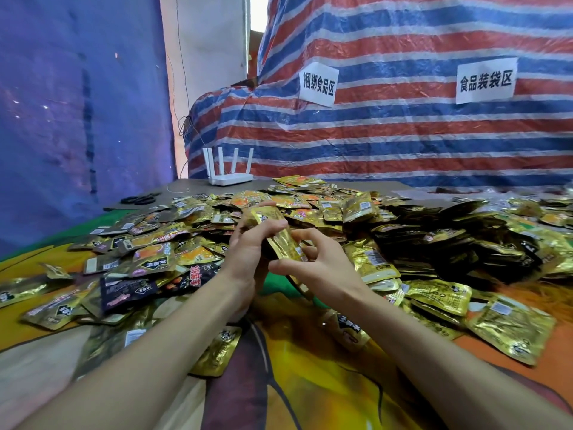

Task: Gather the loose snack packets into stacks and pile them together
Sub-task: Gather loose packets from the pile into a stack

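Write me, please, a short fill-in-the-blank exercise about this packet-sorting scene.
1. The left hand and right hand together hold a stack of packets coloured ___.
2. The white router has ___ antennas.
3. The striped tarp carries ___ paper signs.
Missing words: gold; four; two.

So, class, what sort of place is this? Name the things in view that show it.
Likely a makeshift food-packing workspace: loose snack packets heaped over the table, paper signs on a striped tarpaulin labelling food bundling and bagging zones.
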The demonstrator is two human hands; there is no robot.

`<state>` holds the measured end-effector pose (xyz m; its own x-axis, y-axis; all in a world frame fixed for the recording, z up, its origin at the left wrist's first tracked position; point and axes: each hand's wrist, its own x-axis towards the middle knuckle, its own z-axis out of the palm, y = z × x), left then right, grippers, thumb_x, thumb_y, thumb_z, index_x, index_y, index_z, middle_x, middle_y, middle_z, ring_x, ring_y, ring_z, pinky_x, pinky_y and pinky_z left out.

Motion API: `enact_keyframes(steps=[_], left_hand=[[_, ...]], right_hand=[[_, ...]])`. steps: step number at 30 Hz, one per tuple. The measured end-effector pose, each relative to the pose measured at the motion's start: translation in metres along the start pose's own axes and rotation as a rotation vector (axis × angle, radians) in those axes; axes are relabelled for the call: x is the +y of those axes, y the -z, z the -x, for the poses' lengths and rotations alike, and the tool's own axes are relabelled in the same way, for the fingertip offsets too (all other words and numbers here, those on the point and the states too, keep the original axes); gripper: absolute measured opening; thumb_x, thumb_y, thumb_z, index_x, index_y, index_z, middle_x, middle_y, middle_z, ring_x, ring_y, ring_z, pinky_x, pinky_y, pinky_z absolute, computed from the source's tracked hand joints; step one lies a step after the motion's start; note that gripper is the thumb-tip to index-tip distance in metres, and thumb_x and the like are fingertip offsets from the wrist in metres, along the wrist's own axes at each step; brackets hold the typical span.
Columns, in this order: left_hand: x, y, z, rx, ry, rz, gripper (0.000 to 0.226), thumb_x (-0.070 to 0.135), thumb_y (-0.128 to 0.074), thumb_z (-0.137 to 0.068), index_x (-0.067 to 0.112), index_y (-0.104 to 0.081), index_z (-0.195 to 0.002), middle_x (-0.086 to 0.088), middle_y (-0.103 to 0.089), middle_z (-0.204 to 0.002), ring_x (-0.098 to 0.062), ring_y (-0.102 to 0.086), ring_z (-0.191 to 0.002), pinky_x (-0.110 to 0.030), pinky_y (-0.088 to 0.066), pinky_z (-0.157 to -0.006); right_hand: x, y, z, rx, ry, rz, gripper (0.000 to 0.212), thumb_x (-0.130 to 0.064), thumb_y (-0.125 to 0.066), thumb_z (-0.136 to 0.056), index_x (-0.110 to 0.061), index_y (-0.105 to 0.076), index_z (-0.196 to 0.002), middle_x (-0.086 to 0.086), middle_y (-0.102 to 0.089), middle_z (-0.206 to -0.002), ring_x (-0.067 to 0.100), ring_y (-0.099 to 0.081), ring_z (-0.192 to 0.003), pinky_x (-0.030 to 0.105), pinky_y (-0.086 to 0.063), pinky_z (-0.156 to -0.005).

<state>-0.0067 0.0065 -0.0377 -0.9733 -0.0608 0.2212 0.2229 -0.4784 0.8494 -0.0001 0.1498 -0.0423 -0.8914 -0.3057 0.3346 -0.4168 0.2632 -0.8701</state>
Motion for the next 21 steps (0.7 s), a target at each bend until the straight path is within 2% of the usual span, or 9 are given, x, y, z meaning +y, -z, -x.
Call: enact_keyframes(steps=[1,4,7,9,10,12,14,17,21], left_hand=[[-0.001,0.000,0.001,-0.002,0.021,-0.022,0.044,0.009,-0.070,-0.084,0.013,-0.063,-0.127,-0.028,-0.066,-0.115,-0.039,-0.067,-0.098,-0.046,-0.059,-0.078],[-0.001,-0.003,0.003,-0.009,0.093,-0.028,0.039,0.009,-0.064,-0.088,0.011,-0.061,-0.126,-0.024,-0.064,-0.105,-0.041,-0.065,-0.093,-0.045,-0.057,-0.077],[0.000,-0.006,0.000,0.029,0.150,0.061,0.029,0.009,-0.053,-0.092,0.013,-0.061,-0.119,-0.022,-0.063,-0.109,-0.042,-0.063,-0.101,-0.063,-0.047,-0.102],[0.003,-0.005,-0.003,0.073,0.197,0.156,0.030,0.011,-0.048,-0.092,0.012,-0.058,-0.120,-0.020,-0.061,-0.111,-0.037,-0.063,-0.098,-0.061,-0.044,-0.105],[0.005,-0.004,-0.004,0.086,0.213,0.185,0.032,0.012,-0.046,-0.091,0.011,-0.057,-0.122,-0.020,-0.061,-0.111,-0.036,-0.064,-0.095,-0.058,-0.048,-0.101],[0.007,0.000,-0.004,0.090,0.222,0.199,0.029,0.011,-0.045,-0.091,0.007,-0.057,-0.117,-0.021,-0.065,-0.103,-0.035,-0.067,-0.085,-0.052,-0.057,-0.085],[0.007,0.004,-0.004,0.091,0.243,0.170,0.022,0.010,-0.045,-0.091,0.006,-0.056,-0.111,-0.020,-0.064,-0.097,-0.034,-0.068,-0.074,-0.049,-0.060,-0.071],[0.003,0.005,-0.003,0.067,0.286,0.086,0.024,0.012,-0.048,-0.091,0.008,-0.058,-0.113,-0.019,-0.068,-0.093,-0.034,-0.067,-0.076,-0.046,-0.058,-0.073],[0.003,0.004,-0.001,-0.004,0.308,-0.007,0.020,0.012,-0.048,-0.091,0.008,-0.060,-0.106,-0.015,-0.070,-0.078,-0.031,-0.066,-0.072,-0.041,-0.057,-0.073]], right_hand=[[0.001,0.001,0.000,0.014,-0.009,-0.004,0.066,-0.036,-0.089,-0.073,-0.025,-0.053,-0.128,-0.016,-0.060,-0.101,-0.018,-0.062,-0.079,0.005,-0.046,-0.055],[0.001,0.003,0.001,0.082,-0.086,-0.045,0.080,-0.061,-0.083,-0.067,-0.024,-0.056,-0.132,-0.005,-0.065,-0.108,0.003,-0.069,-0.090,0.016,-0.051,-0.054],[-0.005,0.005,-0.001,0.136,-0.047,0.008,0.070,-0.081,-0.058,-0.071,-0.033,-0.065,-0.122,-0.013,-0.069,-0.104,-0.002,-0.066,-0.088,0.015,-0.049,-0.059],[-0.003,0.011,-0.003,0.163,0.078,0.070,0.038,-0.065,-0.065,-0.086,-0.037,-0.073,-0.111,-0.007,-0.070,-0.101,0.002,-0.067,-0.085,0.019,-0.048,-0.067],[-0.003,0.016,-0.003,0.168,0.142,0.112,0.023,-0.051,-0.073,-0.088,-0.036,-0.077,-0.104,-0.003,-0.068,-0.101,0.006,-0.066,-0.082,0.020,-0.048,-0.069],[-0.001,0.024,-0.002,0.103,0.236,0.171,0.009,-0.030,-0.080,-0.086,-0.030,-0.082,-0.094,-0.004,-0.066,-0.095,0.008,-0.062,-0.075,0.022,-0.048,-0.067],[0.000,0.028,0.000,-0.005,0.260,0.199,0.007,-0.021,-0.082,-0.085,-0.025,-0.083,-0.091,-0.012,-0.068,-0.086,0.004,-0.062,-0.071,0.020,-0.048,-0.063],[0.000,0.029,0.001,-0.068,0.236,0.333,0.007,-0.024,-0.080,-0.086,-0.031,-0.079,-0.084,-0.015,-0.066,-0.086,0.002,-0.058,-0.076,0.019,-0.047,-0.067],[-0.002,0.029,0.002,-0.147,0.226,0.590,0.012,-0.031,-0.063,-0.098,-0.036,-0.060,-0.088,-0.015,-0.057,-0.098,0.003,-0.054,-0.088,0.032,-0.050,-0.080]])
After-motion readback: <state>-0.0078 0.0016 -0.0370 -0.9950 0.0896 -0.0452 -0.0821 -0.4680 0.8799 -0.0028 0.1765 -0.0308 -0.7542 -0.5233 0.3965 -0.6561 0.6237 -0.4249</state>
